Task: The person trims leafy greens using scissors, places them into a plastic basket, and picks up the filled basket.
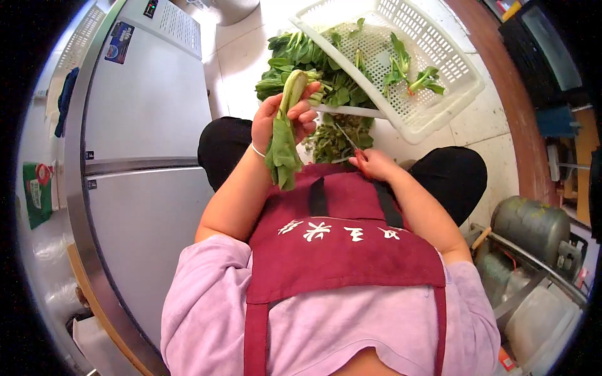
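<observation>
My left hand (266, 122), raised in front of my knee, is closed around a leafy green with a thick pale stem (291, 91). Its base points up and its leaves hang down past my wrist. Lower and to the right, my right hand (379, 165) grips red-handled scissors (359, 155), blades pointing up and left. Beneath the scissors lies a heap of loose, darker leaves (332, 141). Behind my left hand, a large pile of leafy greens (295, 53) rests on the floor. A white plastic basket (411, 128) stands tilted beside the pile, with a few greens (427, 80) inside.
A tall white cabinet with two doors (147, 100) stands close on my left. To my lower right are a grey gas cylinder (530, 225) and a metal frame (533, 263). Brown wooden edging (495, 81) runs along the right, beyond the tiled floor (489, 147).
</observation>
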The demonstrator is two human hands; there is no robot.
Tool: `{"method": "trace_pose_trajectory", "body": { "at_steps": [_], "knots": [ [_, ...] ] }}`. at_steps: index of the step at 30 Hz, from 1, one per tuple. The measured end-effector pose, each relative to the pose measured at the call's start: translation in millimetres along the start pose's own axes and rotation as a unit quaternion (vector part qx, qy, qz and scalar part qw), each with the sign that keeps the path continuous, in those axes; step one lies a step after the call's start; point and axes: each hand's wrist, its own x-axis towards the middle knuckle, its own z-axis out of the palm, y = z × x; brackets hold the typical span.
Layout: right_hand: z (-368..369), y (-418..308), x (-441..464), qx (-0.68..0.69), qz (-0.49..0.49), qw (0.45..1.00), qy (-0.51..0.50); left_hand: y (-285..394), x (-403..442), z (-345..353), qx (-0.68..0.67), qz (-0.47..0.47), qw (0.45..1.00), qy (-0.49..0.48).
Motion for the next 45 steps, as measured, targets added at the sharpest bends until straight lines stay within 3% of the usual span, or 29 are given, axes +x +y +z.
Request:
{"method": "trace_pose_trajectory", "body": {
  "at_steps": [3,5,9,10,12,14,15,17,20,21,22,24,30,32,33,35,39,41,42,44,45],
  "knots": [
    [-6.3,-5.7,-4.2,-0.022,0.001,1.0,-0.014,-2.6,0.3,2.2,0.043,0.05,0.995,0.077],
    [-6.1,-4.8,-3.5,-0.018,-0.002,1.0,-0.019,1.9,1.1,-6.5,0.016,0.003,0.999,-0.041],
    [-7.9,-6.9,-3.5,-0.027,0.004,0.999,-0.029,5.4,2.8,-9.8,0.024,-0.028,0.997,-0.074],
    [-6.4,-5.7,-1.9,-0.022,0.004,0.999,-0.026,5.8,3.4,-9.6,0.159,-0.043,0.986,0.01],
    [-8.1,-6.5,-4.1,-0.016,0.006,1.0,-0.022,10.4,5.6,-16.8,0.392,-0.089,0.898,0.181],
    [-14.8,-11.4,-10.5,0.003,0.004,1.0,-0.004,4.4,7.7,-32.2,0.575,-0.052,0.781,0.24],
    [-17.4,-13.9,-12.6,0.003,0.005,1.0,-0.003,4.8,7.3,-41.2,0.575,-0.053,0.781,0.239],
    [-18.9,-18.1,-15.8,0.053,-0.022,0.998,0.016,9.1,4.6,-59.6,0.693,-0.061,0.683,0.225],
    [-17.0,-20.7,-15.3,0.166,-0.053,0.984,-0.017,4.9,4.5,-65.7,0.723,-0.089,0.654,0.203],
    [-14.6,-20.4,-15.1,0.166,-0.052,0.985,-0.017,2.6,4.4,-70.4,0.773,-0.09,0.595,0.203],
    [-10.9,-19.6,-14.9,0.162,-0.066,0.984,-0.017,-0.1,4.6,-77.4,0.772,-0.09,0.596,0.202],
    [-9.6,-20.7,-16.5,0.16,-0.08,0.984,-0.016,-6.0,6.7,-85.4,0.843,-0.097,0.497,0.184],
    [-22.8,-30.4,-26.9,0.124,-0.101,0.981,-0.105,-19.8,12.5,-79.0,0.849,-0.162,0.485,0.135],
    [-8.2,-15.9,-16.6,0.117,-0.127,0.983,-0.059,-20.9,12.9,-76.2,0.818,-0.166,0.536,0.128],
    [-11.1,-17.3,-17.6,0.117,-0.126,0.983,-0.058,-19.9,13.0,-80.2,0.818,-0.166,0.536,0.127],
    [-17.3,-20.3,-19.2,0.121,-0.139,0.978,-0.098,-17.5,12.6,-97.5,0.735,-0.223,0.633,0.096],
    [-20.5,-19.4,-16.1,0.131,-0.129,0.978,-0.102,-21.5,11.9,-117.7,0.723,-0.189,0.656,0.11],
    [-21.2,-18.7,-15.7,0.121,-0.132,0.977,-0.12,-27.5,12.7,-96.0,0.846,-0.162,0.503,0.078],
    [-24.0,-20.8,-17.9,0.121,-0.131,0.977,-0.12,-30.1,14.1,-95.1,0.845,-0.162,0.503,0.077],
    [-30.6,-25.0,-22.4,0.124,-0.133,0.969,-0.165,-34.6,17.3,-93.7,0.886,-0.225,0.399,0.078],
    [-28.5,-22.5,-20.5,0.125,-0.133,0.969,-0.165,-36.7,18.8,-91.1,0.886,-0.236,0.392,0.074]
  ]
}}
